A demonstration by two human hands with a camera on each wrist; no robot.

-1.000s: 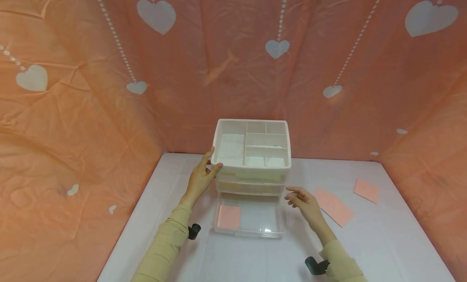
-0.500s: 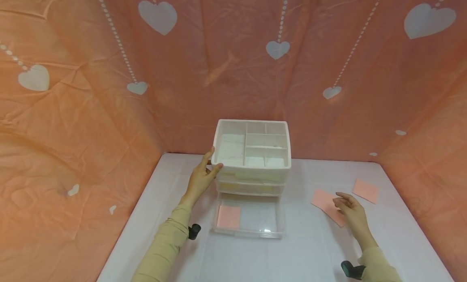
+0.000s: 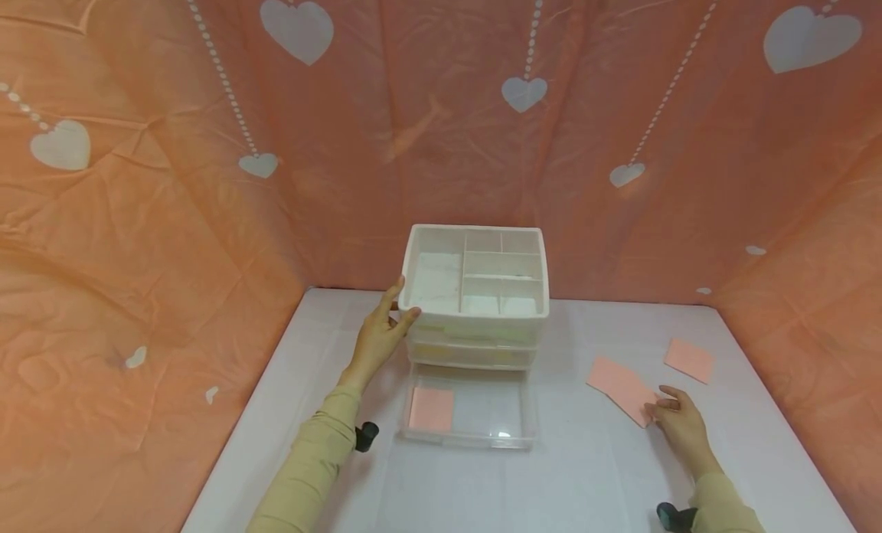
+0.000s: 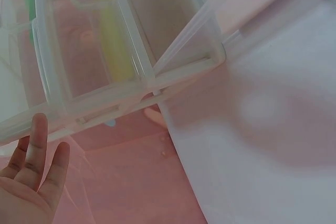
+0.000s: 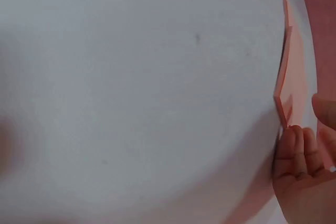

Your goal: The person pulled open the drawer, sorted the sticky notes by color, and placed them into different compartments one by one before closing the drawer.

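A white drawer organizer (image 3: 475, 271) stands at the back middle of the table, its clear bottom drawer (image 3: 489, 410) pulled out. My left hand (image 3: 379, 338) holds the organizer's front left corner, thumb at the front rim and fingers along the side. Inside the drawer, at its left, lies a pink sticky note pad (image 3: 432, 410). To the right, more pink sticky note pads (image 3: 620, 387) lie partly overlapping on the table. My right hand (image 3: 682, 426) is at their near right end, fingertips (image 5: 295, 132) right at the edge and thumb apart from the fingers.
Another pink pad (image 3: 690, 360) lies farther back on the right. Two closed upper drawers (image 3: 475, 355) hold yellow and green things. A pink cloth with hearts (image 3: 441, 135) walls in the white table (image 3: 586, 479). Both wrists carry dark cameras (image 3: 367, 436).
My right hand has moved from beside the organizer rightward and toward me, down to the overlapping pink pads, which have shifted slightly. The left hand stays on the organizer.
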